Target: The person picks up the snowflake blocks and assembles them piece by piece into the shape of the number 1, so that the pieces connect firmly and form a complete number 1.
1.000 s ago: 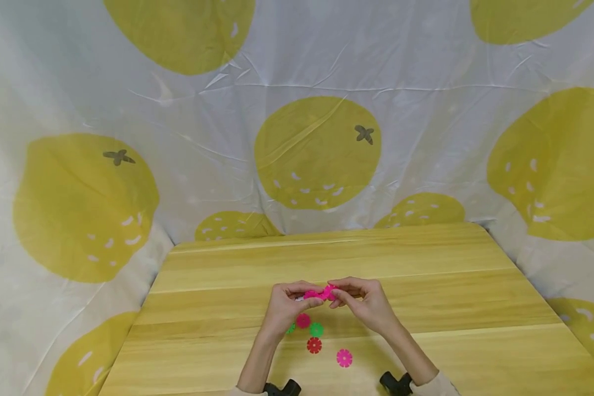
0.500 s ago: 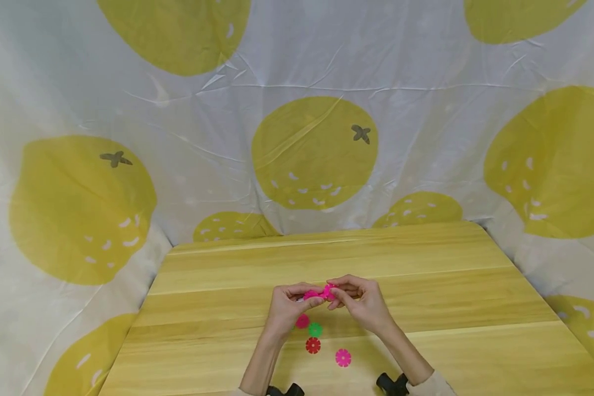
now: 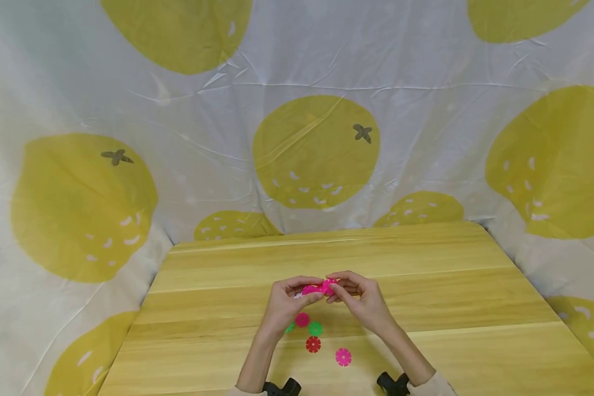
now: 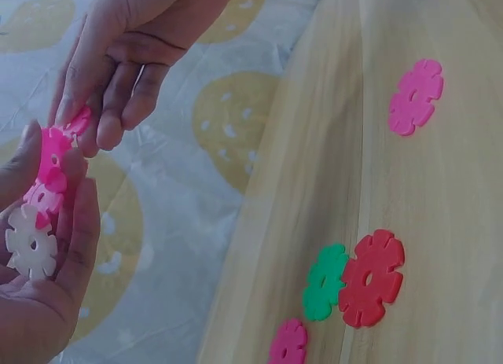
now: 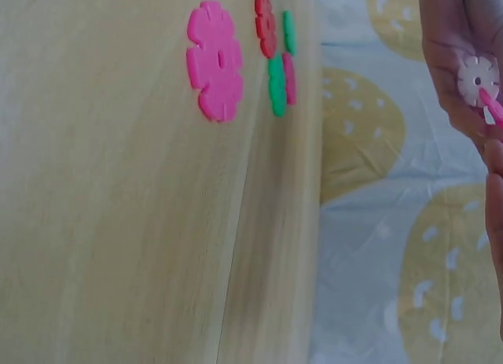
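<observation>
My left hand (image 3: pixel 283 305) grips a short chain of notched plastic snowflake discs between thumb and fingers. The chain has a white disc (image 4: pixel 31 244) lying against the palm and pink discs (image 4: pixel 53 153) joined on beyond it. From the other side, my right hand (image 3: pixel 368 302) pinches the pink disc (image 3: pixel 329 286) at the chain's far end between thumb and index finger. Both hands are close together above the table, and fingers cover parts of the discs. In the right wrist view, the white disc (image 5: pixel 475 75) shows face-on in the left palm.
Loose discs lie on the wooden table (image 3: pixel 218 330) below the hands: a red disc (image 3: pixel 313 345), a green disc (image 3: pixel 315 329), a darker pink disc (image 3: pixel 302 319), a bright pink disc (image 3: pixel 344 357) and a partly hidden green one (image 3: pixel 290 328). A lemon-print cloth (image 3: pixel 425 137) hangs behind the table.
Both hands have risen slightly in the head view with the chain of discs between them. The grips look much the same, and the loose discs have stayed in place.
</observation>
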`<state>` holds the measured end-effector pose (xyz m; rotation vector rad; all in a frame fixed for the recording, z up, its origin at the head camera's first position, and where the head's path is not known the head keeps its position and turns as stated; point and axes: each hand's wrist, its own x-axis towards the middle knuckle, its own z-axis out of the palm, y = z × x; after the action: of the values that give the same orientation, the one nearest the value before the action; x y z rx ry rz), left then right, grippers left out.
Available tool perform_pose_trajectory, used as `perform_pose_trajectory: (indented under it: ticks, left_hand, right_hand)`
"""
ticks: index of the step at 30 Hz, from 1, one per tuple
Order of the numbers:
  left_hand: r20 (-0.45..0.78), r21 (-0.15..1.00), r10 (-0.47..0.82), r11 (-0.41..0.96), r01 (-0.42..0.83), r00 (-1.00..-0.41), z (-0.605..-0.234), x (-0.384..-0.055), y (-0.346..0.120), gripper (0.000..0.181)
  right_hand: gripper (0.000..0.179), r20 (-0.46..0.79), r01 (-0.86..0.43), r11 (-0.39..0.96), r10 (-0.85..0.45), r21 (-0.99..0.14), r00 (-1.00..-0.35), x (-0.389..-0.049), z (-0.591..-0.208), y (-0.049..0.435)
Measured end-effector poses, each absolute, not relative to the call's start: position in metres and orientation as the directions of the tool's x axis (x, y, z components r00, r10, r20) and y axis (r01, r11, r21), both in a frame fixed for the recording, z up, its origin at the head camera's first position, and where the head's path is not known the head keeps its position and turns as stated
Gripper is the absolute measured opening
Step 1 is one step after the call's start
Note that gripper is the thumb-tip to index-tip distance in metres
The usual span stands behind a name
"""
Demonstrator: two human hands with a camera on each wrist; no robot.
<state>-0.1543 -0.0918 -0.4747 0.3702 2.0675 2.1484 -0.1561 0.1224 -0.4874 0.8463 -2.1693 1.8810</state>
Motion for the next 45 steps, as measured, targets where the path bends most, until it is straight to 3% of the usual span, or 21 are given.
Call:
perform_pose_trajectory:
  ticks: [9, 15, 25, 45]
  left_hand:
    - [0.121, 0.993, 0.28, -0.053, 0.11, -0.952, -0.474, -0.154, -0.095, 0.027]
    - [0.196, 0.979, 0.254, 0.002, 0.204, -0.947, -0.475, -0.153, -0.091, 0.025]
    - [0.322, 0.936, 0.164, 0.093, 0.34, -0.932, -0.478, -0.152, -0.084, 0.008]
    - [0.309, 0.94, 0.171, 0.091, 0.328, -0.935, -0.478, -0.15, -0.084, 0.009]
  right_hand:
    - [0.02, 0.434, -0.475, 0.062, -0.316, -0.878, -0.843, -0.158, -0.486, 0.126]
    - [0.021, 0.423, -0.461, 0.057, -0.31, -0.886, -0.851, -0.159, -0.487, 0.127]
    - [0.024, 0.398, -0.42, 0.014, -0.297, -0.907, -0.868, -0.159, -0.488, 0.128]
    - [0.024, 0.374, -0.375, -0.053, -0.283, -0.925, -0.883, -0.158, -0.49, 0.128]
